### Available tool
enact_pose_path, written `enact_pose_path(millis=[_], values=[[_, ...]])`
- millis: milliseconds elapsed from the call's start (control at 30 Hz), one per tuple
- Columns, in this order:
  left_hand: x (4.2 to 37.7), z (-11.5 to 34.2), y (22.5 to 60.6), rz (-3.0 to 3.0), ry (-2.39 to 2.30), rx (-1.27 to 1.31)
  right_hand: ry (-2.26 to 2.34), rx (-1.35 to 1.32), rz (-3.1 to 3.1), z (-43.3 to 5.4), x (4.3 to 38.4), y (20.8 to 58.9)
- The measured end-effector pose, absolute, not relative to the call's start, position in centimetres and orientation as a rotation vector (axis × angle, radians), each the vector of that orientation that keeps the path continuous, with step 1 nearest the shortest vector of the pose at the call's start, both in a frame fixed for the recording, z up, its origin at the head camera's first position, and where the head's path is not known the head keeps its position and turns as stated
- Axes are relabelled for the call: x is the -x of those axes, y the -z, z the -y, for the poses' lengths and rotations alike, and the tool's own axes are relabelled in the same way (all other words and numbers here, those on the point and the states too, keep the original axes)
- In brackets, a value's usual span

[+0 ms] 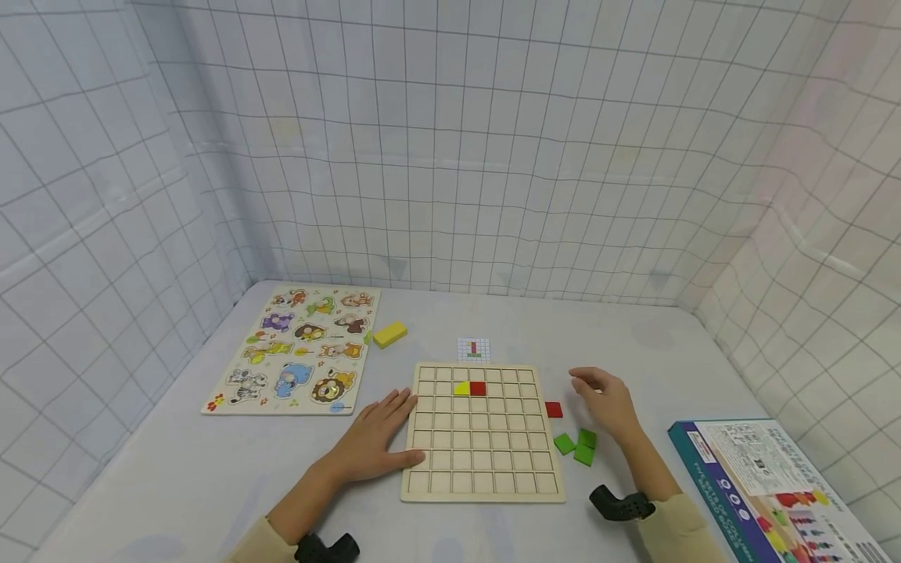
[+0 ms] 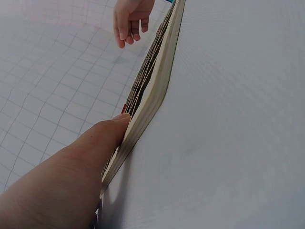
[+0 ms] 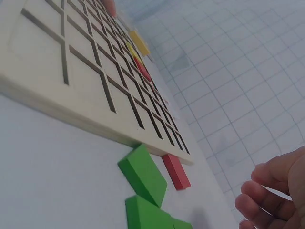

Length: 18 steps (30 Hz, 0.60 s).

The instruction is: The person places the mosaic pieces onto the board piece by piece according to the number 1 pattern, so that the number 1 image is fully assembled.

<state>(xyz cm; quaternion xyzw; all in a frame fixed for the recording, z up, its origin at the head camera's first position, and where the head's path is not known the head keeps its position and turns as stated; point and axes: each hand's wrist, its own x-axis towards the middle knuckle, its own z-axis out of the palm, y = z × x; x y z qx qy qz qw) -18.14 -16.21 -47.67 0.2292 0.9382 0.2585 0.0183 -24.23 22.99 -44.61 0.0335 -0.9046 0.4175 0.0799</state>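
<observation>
Wooden grid board [image 1: 482,461] is lying flat at the middle of a white table [image 1: 633,336], directly in front of the person. In its second row from the far side, a yellow triangle [image 1: 461,389] and a red square [image 1: 478,389] are sitting in neighbouring cells. The left hand [image 1: 376,440] is resting open at the board's left edge, its fingers spreading and its thumb lying over the rim. The right hand [image 1: 605,400] is hovering beyond the right edge, fingers loosely bent and gripping nothing. A second red square [image 1: 554,410] is lying just beside that edge, with three green squares [image 1: 583,455] clustering nearer the person. Past the far edge, a small pattern card [image 1: 464,352] is lying; to the left are lying a yellow block [image 1: 390,335] and an animal puzzle [image 1: 303,352]. A printed box [image 1: 774,500] is occupying the near right.
</observation>
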Motion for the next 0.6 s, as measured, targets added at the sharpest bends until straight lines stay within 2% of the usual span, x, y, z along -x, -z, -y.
enact_pose_path(millis=[600], values=[[18.2, 16.2, 47.8, -2.924, -0.797, -0.710, -1.076, 0.028, 2.773, -25.9, 24.1, 45.9]])
